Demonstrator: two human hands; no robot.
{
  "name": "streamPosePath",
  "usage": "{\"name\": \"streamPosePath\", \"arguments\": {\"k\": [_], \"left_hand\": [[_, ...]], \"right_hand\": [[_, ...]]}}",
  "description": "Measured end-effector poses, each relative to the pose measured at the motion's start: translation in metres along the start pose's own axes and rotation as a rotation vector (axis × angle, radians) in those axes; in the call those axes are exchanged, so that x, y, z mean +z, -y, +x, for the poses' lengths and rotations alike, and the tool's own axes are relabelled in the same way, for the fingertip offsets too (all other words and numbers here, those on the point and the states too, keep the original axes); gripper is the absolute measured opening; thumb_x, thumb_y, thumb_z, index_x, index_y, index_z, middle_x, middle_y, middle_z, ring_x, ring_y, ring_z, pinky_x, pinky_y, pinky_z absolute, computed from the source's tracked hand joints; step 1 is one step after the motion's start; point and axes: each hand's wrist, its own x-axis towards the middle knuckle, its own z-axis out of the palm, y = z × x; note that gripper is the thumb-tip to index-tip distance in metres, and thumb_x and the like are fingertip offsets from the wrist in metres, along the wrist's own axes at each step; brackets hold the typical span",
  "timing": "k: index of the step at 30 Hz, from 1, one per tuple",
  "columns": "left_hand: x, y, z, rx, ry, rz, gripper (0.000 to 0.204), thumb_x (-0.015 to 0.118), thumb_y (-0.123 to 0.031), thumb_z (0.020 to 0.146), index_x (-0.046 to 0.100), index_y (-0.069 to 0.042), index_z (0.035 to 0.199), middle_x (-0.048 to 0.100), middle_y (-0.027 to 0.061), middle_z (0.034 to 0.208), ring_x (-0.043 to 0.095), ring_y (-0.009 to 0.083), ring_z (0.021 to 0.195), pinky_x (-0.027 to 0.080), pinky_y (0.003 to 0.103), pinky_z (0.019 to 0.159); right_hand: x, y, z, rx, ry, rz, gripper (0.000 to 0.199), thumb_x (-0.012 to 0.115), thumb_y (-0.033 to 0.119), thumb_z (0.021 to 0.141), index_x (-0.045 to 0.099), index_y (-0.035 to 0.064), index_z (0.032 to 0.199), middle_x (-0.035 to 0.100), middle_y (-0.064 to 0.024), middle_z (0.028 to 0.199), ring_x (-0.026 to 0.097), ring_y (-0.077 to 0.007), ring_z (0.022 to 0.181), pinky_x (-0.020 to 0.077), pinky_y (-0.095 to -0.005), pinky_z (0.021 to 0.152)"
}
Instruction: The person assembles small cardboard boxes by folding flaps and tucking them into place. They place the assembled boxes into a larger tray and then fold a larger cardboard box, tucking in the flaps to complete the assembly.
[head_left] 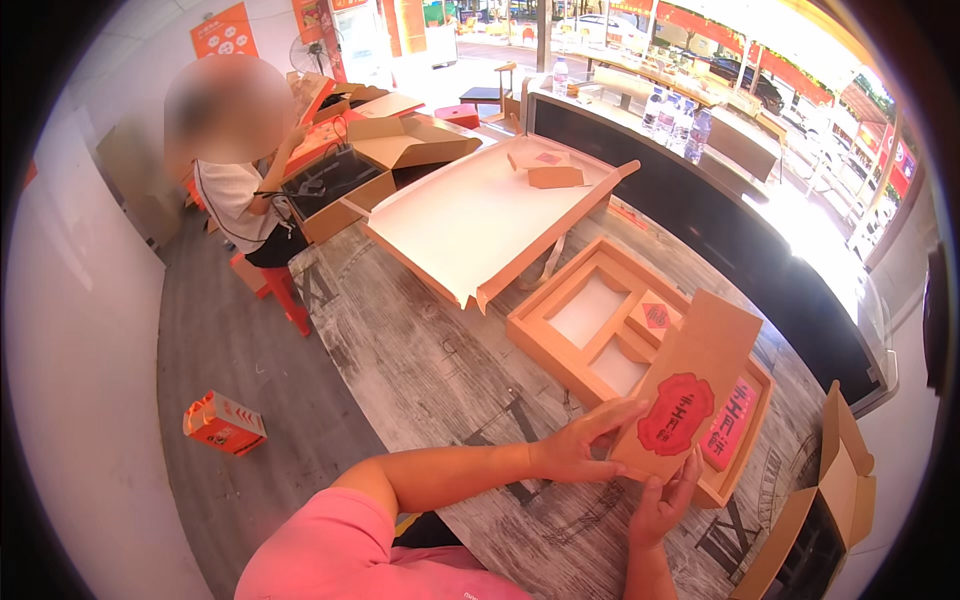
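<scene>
Both of my hands hold a flat brown cardboard carton (690, 380) with a red label and dark writing. Its lower left edge is pinched between the thumb and fingers of my left hand (585, 440). At the bottom corner, my right hand (665, 500) grips it with the thumb in front. The carton is tilted over a brown gift box tray (552, 350) with compartments, hiding part of it. Inside the tray are a small box (654, 316) with a red diamond print and a bright pink-red packet (728, 425).
A large white-lined cardboard lid (450, 225) holds two small card pieces. Open cartons stand at the right (840, 490) and far left (345, 185), where another person (235, 200) stands. Water bottles (680, 120) line the far ledge. An orange-red box (225, 423) lies on the floor.
</scene>
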Motion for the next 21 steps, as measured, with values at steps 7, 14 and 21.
{"name": "streamPosePath", "arguments": {"k": [7,14,21], "left_hand": [[0.003,0.005,-0.001,0.021,-0.017,-0.007,0.096,0.081,-0.002,0.095,0.026,-0.013,0.172,0.024,0.0119,0.174,0.044,0.0286,0.153,0.049,0.043,0.118],[0.003,0.011,-0.007,-0.003,-0.027,-0.066,0.096,0.080,-0.003,0.096,0.023,-0.011,0.172,0.024,0.0137,0.173,0.049,0.0270,0.149,0.051,0.042,0.117],[0.003,0.007,-0.005,-0.141,0.003,-0.102,0.109,0.082,-0.016,0.097,0.005,-0.011,0.174,0.039,0.0135,0.166,0.053,0.0262,0.144,0.050,0.044,0.114]], "right_hand": [[-0.011,-0.017,-0.011,0.101,0.008,0.113,0.066,0.061,0.008,0.105,0.033,-0.0083,0.162,0.031,-0.0223,0.171,0.044,-0.0307,0.151,0.0394,-0.0443,0.123],[-0.007,-0.013,-0.011,0.125,0.027,0.255,0.072,0.064,0.001,0.103,0.029,-0.0084,0.166,0.040,-0.0186,0.167,0.043,-0.0276,0.153,0.0351,-0.0429,0.125],[-0.006,-0.005,-0.003,0.106,0.066,0.215,0.074,0.065,0.009,0.105,0.027,-0.0070,0.167,0.043,-0.0184,0.167,0.044,-0.0275,0.153,0.0350,-0.0426,0.126]]}}
